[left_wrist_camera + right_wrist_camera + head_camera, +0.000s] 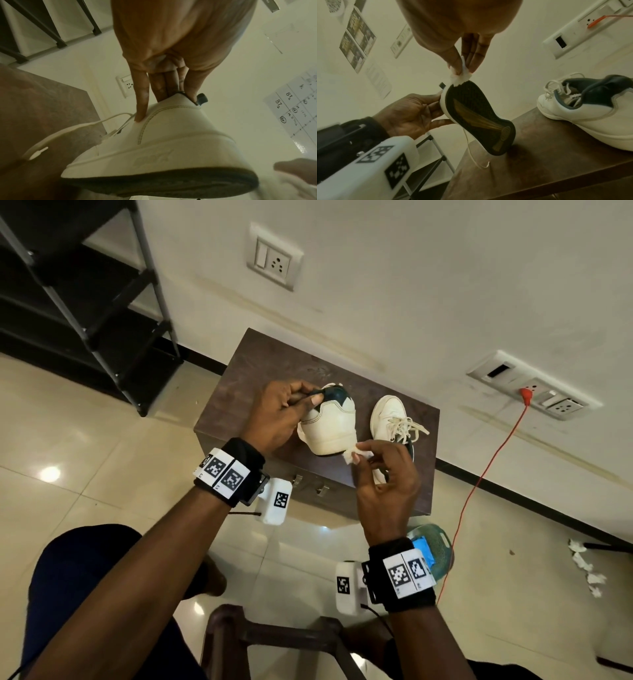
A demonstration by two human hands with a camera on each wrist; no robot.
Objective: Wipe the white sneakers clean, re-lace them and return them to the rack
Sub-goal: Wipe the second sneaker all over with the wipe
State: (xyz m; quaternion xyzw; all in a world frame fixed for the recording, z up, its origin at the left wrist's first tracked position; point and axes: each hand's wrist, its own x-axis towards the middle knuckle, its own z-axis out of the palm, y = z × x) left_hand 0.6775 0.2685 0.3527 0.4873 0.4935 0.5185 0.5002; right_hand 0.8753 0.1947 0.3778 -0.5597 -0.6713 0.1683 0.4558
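My left hand (287, 409) (412, 115) grips a white sneaker (330, 426) (171, 135) (477, 119) by its dark collar, tilted up with its toe on the brown table (246, 378) and its dark sole toward me. A loose lace (68, 129) (471, 152) hangs from it. My right hand (380, 474) (462, 56) pinches a small white wad of tissue (356, 453) (460, 77) against the heel edge of the sole. The second white sneaker (392, 419) (583, 112), laced, lies on the table to the right.
A black shoe rack (78, 299) stands at the left against the wall. A red cable (479, 481) runs down from a wall socket (534, 395). A blue-capped bottle (431, 549) stands on the floor under my right wrist. Crumpled tissues (585, 570) lie on the floor at right.
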